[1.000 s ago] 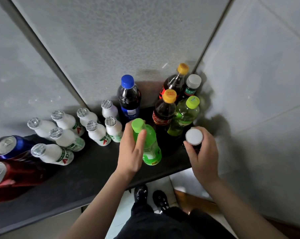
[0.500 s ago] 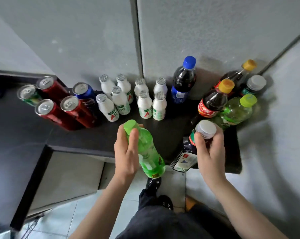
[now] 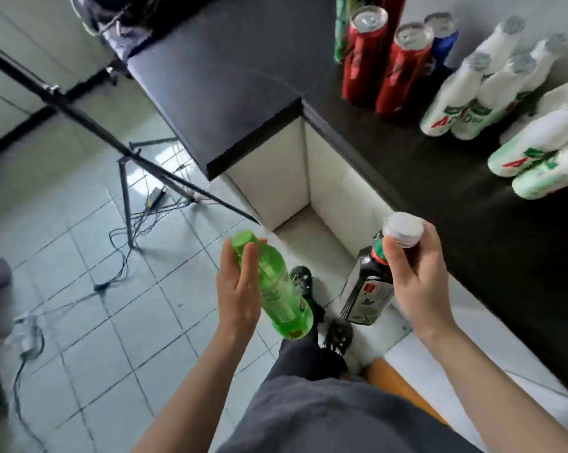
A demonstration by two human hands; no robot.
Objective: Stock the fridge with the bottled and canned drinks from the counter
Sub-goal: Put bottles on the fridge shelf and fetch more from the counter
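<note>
we see the left hand [image 3: 240, 289] wrapped round a green bottle [image 3: 282, 305], thumb lying up near its green cap [image 3: 243, 239], the bottle tilted with its base toward the person's legs. the right hand [image 3: 416, 276] grips a dark bottle [image 3: 367, 295] at the neck, fingers curled just under its white cap [image 3: 402, 228]; the bottle hangs tilted below the hand, its label turned toward us. both bottles are in the air over the tiled floor [image 3: 96, 338], off the black counter [image 3: 439, 197], which runs along the right and turns a corner near the top of the view. the two bottles are near each other but apart.

on the counter we find two red cans [image 3: 362, 57] side by side, a blue can [image 3: 441, 40] just behind them and a green can [image 3: 341, 27] cut by the top edge. to their right stands a tight cluster of small white bottles [image 3: 452, 93] with foil tops and red and green lettering, several touching.

on the left a black tripod [image 3: 126, 191] spreads its legs over the tiles, and cables [image 3: 119, 256] trail across the floor. below the hands we see dark shoes [image 3: 300, 279] and grey trousers [image 3: 325, 413]. the edges of the view are blurred.
</note>
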